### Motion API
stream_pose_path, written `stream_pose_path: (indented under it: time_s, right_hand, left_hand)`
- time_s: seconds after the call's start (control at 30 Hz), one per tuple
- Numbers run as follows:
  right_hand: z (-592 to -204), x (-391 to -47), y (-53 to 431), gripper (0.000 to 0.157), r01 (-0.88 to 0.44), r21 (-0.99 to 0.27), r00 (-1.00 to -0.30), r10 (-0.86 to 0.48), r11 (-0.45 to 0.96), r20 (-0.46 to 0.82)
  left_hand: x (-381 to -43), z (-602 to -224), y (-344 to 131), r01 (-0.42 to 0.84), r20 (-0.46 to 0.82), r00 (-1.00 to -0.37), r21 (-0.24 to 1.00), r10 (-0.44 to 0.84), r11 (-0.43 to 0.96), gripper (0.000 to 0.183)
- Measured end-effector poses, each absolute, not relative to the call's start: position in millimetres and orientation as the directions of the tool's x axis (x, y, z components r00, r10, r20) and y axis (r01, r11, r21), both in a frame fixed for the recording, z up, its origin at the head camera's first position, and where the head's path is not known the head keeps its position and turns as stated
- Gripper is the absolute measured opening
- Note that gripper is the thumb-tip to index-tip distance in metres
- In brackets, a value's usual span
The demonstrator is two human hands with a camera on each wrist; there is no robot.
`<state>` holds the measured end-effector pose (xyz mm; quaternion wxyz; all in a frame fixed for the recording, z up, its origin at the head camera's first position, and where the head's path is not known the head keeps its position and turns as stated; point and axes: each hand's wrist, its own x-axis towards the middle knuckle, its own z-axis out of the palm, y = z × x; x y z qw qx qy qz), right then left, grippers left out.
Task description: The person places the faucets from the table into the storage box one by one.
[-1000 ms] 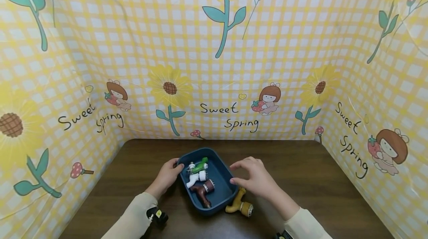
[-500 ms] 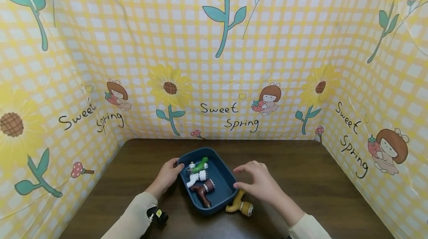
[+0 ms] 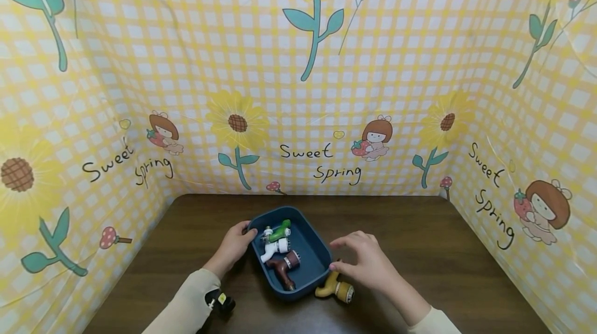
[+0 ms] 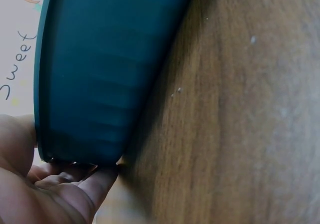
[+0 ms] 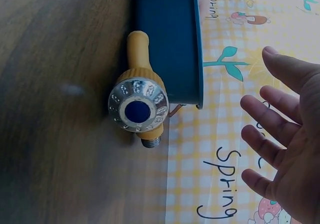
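Observation:
A dark blue plastic tub (image 3: 310, 259) stands on the table. My left hand (image 3: 233, 248) grips its left edge, the thumb over the rim and the fingers outside the wall, as the left wrist view also shows. Inside lie a green tap (image 3: 281, 231), a white tap (image 3: 275, 249) and a brown tap (image 3: 282, 268). A yellow tap (image 3: 329, 287) with a silver-faced end lies against the tub's near right corner. Over it, beside the right rim, hovers my right hand (image 3: 366, 261), fingers spread and holding nothing. The right wrist view shows this hand (image 5: 292, 151) apart from the yellow tap.
Brown wood-grain tabletop (image 3: 420, 240) surrounds the tub. A yellow-and-white checked cloth (image 3: 298, 116) with printed flowers encloses the back and both sides. A black wrist device (image 3: 224, 303) sits at the left sleeve.
My right hand has drifted toward the near right, lower over the yellow tap, fingers still spread. The left hand, the tub and the taps stay where they were.

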<state>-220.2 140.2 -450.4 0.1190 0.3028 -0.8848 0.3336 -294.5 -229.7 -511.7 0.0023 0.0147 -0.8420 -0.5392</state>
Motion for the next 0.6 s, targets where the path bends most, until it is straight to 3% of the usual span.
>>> stream_pose_path:
  time_s: [0.6]
  right_hand:
    - [-467.6, -212.0, 149.9, 0.042, -0.585, -0.522, -0.811, -0.425, 0.621, 0.403]
  left_hand:
    - [-294.2, -513.0, -229.5, -0.015, -0.001, -0.999, 0.904, -0.034, 0.427, 0.04]
